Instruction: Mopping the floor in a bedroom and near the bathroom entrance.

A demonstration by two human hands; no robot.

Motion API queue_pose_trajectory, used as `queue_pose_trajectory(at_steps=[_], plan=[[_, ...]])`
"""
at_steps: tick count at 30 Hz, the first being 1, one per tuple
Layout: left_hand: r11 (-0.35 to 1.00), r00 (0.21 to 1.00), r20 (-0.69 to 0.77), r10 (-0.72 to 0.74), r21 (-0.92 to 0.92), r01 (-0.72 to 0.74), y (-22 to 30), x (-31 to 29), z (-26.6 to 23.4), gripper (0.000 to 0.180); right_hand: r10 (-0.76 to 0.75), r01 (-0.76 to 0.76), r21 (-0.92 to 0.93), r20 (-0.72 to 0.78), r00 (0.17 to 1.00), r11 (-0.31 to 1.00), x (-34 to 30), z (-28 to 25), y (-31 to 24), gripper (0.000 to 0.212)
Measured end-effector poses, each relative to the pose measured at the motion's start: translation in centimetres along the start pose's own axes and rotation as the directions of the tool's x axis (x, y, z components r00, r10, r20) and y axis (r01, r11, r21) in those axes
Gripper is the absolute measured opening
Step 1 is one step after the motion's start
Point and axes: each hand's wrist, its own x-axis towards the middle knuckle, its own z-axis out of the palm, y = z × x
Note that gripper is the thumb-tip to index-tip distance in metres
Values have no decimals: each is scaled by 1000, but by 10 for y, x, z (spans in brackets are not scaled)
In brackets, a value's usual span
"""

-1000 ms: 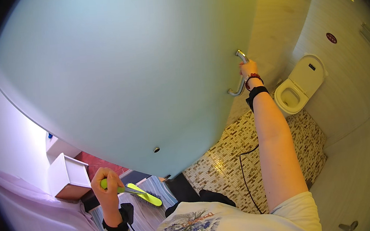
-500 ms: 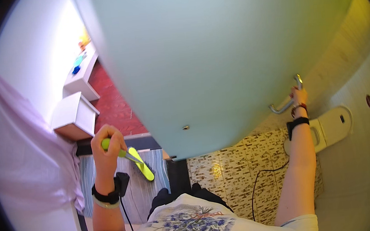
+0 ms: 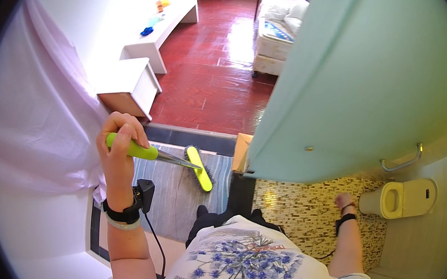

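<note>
My left hand [image 3: 120, 133] is wrapped round the lime-green grip of a broom [image 3: 174, 157]. Its metal pole slants down to the right, and the lime-green head with dark bristles [image 3: 199, 168] is over the blue-grey striped mat [image 3: 170, 198]. My right hand [image 3: 344, 200] hangs low on the right, apart from everything; its fingers are blurred, so their pose is unclear. Beyond it a frosted glass door [image 3: 359, 94] stands ajar, with a curved metal handle [image 3: 402, 162] that no hand touches.
A toilet [image 3: 390, 198] stands on the mosaic floor at right. A dark sill [image 3: 180, 135] borders the mat. Past it lie a red floor [image 3: 196, 77], a white cabinet [image 3: 126, 84], a white bench [image 3: 170, 29] and a bed [image 3: 273, 43]. A lilac curtain [image 3: 43, 114] hangs at left.
My right hand has let go of the door handle and dropped lower. The door stands farther right in view, revealing more of the room. My left hand still holds the broom, now a bit higher.
</note>
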Motion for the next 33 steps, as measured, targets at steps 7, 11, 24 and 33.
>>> queue_pose_trajectory(at_steps=[7, 11, 24, 33], plan=[[999, 998, -65, 5, -38, -7, 6, -5, -117, 16, -612, -73, 997, 75, 787, 29, -31, -103, -315, 21], [999, 995, -92, -40, 24, 43, 16, -21, -160, 20, -742, 541, 823, -253, 621, 172, -49, -189, -432, 24], [974, 959, -251, -131, 149, 172, 28, -106, -174, 31, -548, 757, 645, -673, 497, -106, -109, -281, -570, 45], [964, 955, -280, -96, 214, 160, 60, -140, -176, 29, -775, 840, 486, -617, 133, -242, -94, -284, -571, 15]])
